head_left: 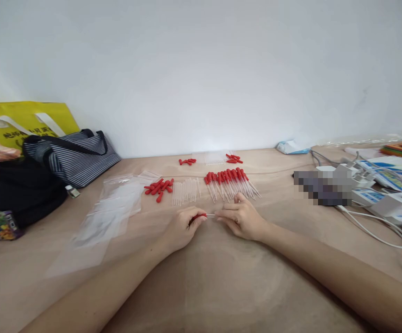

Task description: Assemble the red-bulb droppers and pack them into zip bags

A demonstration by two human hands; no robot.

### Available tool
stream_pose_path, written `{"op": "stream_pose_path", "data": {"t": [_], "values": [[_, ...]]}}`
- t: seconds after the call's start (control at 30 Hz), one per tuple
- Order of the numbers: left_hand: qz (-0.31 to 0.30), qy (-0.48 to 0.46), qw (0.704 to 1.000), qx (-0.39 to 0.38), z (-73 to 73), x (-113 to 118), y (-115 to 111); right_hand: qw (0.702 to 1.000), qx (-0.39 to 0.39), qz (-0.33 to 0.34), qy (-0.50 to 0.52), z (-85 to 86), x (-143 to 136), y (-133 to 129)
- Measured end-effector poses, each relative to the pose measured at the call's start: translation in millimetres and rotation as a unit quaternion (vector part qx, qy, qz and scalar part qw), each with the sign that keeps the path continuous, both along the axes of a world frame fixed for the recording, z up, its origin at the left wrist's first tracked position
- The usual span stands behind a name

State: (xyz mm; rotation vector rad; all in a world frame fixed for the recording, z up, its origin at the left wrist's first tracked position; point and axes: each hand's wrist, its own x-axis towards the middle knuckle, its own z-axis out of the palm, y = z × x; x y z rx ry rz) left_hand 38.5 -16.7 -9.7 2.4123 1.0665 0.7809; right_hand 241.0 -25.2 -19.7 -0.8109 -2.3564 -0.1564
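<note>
Between finger and thumb, my left hand (184, 226) pinches a red rubber dropper bulb (201, 216). My right hand (243, 217) is closed on a thin clear dropper tube (211, 215). The tube's left end meets the mouth of the bulb; how deep it sits inside I cannot tell. Just beyond my hands lies a row of droppers with red bulbs (225, 178), tips pointing toward me. Left of them are several bare clear tubes (187, 192) side by side, and then a loose heap of red bulbs (158, 187).
Clear plastic bags (112, 208) lie flat at left, near a striped bag (77, 155) and a yellow bag (30, 122). More bulbs (187, 162) and tubes (215, 158) are by the wall. At right are chargers, white cables (377, 226) and a blurred-out dark object (320, 187).
</note>
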Motion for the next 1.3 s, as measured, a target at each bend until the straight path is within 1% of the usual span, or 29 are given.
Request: {"op": "stream_pose_path", "data": {"t": [0.1,0.17,0.4,0.6,0.73,0.87,0.97,1.03,1.1,1.17,1.2,1.23,1.3], "values": [[-0.014,0.023,1.0,0.006,1.0,0.5,-2.3,0.999,0.04,0.002,-0.025,2.3,1.6,0.8],[-0.019,0.029,0.999,0.013,1.8,0.9,-3.4,0.999,0.048,-0.004,-0.021,2.0,0.2,-0.3],[-0.05,0.038,0.997,0.035,3.2,1.4,-5.2,1.0,0.008,-0.018,-0.007,-1.8,-8.6,-5.9],[-0.079,0.042,0.995,0.04,1.7,1.1,-5.9,1.0,-0.005,-0.001,0.0,-1.9,-11.9,-5.4],[-0.085,0.038,0.995,0.032,2.8,0.8,-5.1,1.0,-0.026,0.002,-0.003,-2.1,-11.8,-3.4],[-0.063,0.026,0.998,0.015,4.0,0.2,-2.2,0.999,-0.038,-0.014,-0.028,0.5,-9.3,-1.9],[-0.045,0.022,0.999,0.004,1.8,-2.5,1.3,0.997,-0.028,-0.039,-0.06,2.8,-6.0,-2.6],[-0.013,0.015,1.0,-0.001,-1.4,-5.4,4.1,0.995,-0.021,-0.059,-0.076,3.0,-3.4,-3.0],[0.046,0.002,0.999,0.0,-4.9,-7.9,6.7,0.993,-0.031,-0.089,-0.071,1.4,-0.9,-1.7],[0.106,-0.006,0.994,0.003,-7.3,-8.9,8.6,0.989,-0.063,-0.13,-0.034,-1.3,1.5,3.2],[0.12,-0.004,0.993,0.004,-7.6,-8.7,9.2,0.985,-0.084,-0.153,-0.004,-2.7,2.4,7.2],[0.12,0.002,0.993,0.004,-7.3,-8.1,9.4,0.978,-0.105,-0.178,0.031,-3.8,2.9,12.2],[0.091,0.02,0.996,0.001,-5.3,-6.2,9.0,0.959,-0.14,-0.226,0.1,-4.4,2.4,24.4]]}}
